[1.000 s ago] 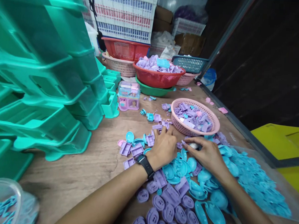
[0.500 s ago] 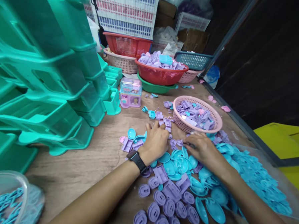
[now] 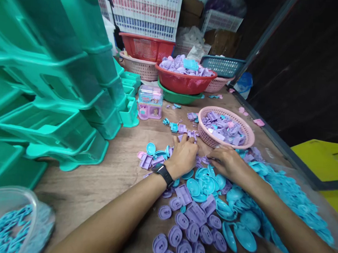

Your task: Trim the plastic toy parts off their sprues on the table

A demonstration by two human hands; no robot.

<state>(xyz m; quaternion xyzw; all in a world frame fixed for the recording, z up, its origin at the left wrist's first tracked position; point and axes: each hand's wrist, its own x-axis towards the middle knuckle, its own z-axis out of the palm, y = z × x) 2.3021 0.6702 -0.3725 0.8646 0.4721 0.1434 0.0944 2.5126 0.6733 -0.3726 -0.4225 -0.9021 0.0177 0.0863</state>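
My left hand (image 3: 183,156), with a dark watch (image 3: 163,174) on its wrist, lies palm down over small purple tray-like pieces (image 3: 191,134). Its fingers are bent but somewhat apart; the tips are hidden. My right hand (image 3: 228,162) pinches at a small purple piece (image 3: 205,159), just in front of the pink basket (image 3: 227,144). Turquoise oval dishes (image 3: 205,182) are heaped below both hands. Nearer me are purple oval pieces (image 3: 192,232) with two holes each and purple rectangular trays (image 3: 196,214). More purple and turquoise pieces (image 3: 146,161) lie left of my left hand.
Green plastic containers (image 3: 69,129) are stacked high on the left. A clear tub (image 3: 34,217) holds blue parts at lower left. A small lidded toy case (image 3: 149,111) and a full red basket (image 3: 185,84) stand behind. Turquoise pieces (image 3: 292,201) pile up at right.
My left hand has shifted slightly right, closer to my right hand, covering some of the purple pieces between them. My right hand stays at nearly the same place. The view has moved a little.
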